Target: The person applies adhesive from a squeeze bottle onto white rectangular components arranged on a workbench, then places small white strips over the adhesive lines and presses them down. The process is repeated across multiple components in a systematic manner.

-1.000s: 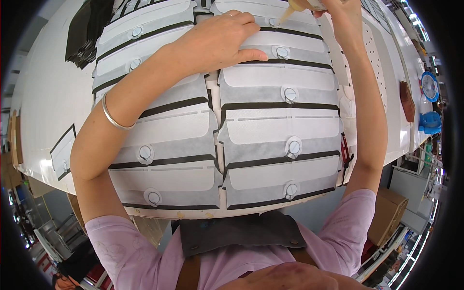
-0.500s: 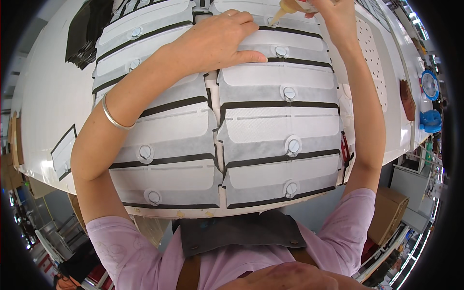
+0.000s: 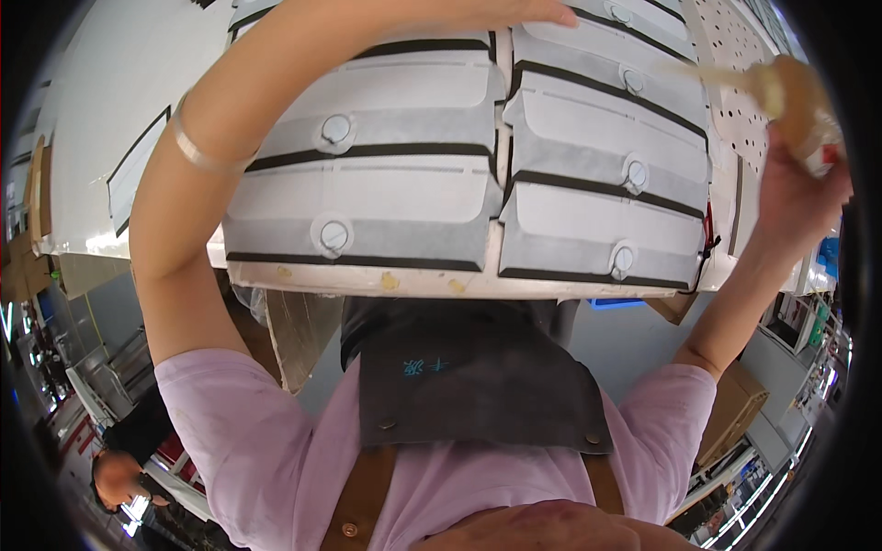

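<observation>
Two columns of light grey and white flat panels [image 3: 358, 197] with black edges lie overlapped on the table, each with a round pale metallic disc [image 3: 335, 128] near its lower edge. My left hand [image 3: 519, 10] is at the top edge over the panels, with one digit stretched out and the rest cut off by the frame. Off to the right, my right hand [image 3: 801, 188] is closed around a squeeze bottle [image 3: 792, 101] with a yellowish nozzle. The nozzle points left toward the right column of panels and is blurred by motion.
A white perforated sheet [image 3: 730, 87] lies right of the panels. On the left of the white table [image 3: 83, 197] lies a separate black-edged panel [image 3: 138, 174]. Cardboard boxes [image 3: 735, 404] stand below on the right. Another person [image 3: 124, 477] is at lower left.
My right hand has swung right and nearer with the bottle, away from the discs at the far end. The panels appear higher in the view, and my left hand is now mostly out of frame.
</observation>
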Action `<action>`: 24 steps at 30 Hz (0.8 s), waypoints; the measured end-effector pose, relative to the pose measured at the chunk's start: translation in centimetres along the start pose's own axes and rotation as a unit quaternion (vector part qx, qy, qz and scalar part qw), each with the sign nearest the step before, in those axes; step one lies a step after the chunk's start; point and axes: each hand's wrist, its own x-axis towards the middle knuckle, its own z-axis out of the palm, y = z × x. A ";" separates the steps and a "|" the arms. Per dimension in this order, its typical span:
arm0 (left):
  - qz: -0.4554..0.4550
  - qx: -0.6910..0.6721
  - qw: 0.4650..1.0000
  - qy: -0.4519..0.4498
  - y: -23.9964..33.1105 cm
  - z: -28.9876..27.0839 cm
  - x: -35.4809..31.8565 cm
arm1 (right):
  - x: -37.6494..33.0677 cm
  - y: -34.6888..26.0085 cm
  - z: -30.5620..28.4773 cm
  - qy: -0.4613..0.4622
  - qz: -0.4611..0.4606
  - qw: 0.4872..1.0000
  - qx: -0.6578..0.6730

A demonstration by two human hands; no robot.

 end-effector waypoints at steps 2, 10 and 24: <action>-0.024 -0.020 0.999 -0.018 3.6 -2.6 -4.0 | -4.5 -0.2 1.2 -0.117 0.079 0.987 0.070; -0.027 -0.083 0.996 -0.003 13.4 -1.2 -16.0 | -14.4 0.2 3.6 -0.202 0.119 0.972 0.021; -0.035 -0.119 0.992 -0.026 14.6 0.6 -17.9 | -16.3 0.5 4.1 -0.197 0.108 0.969 0.098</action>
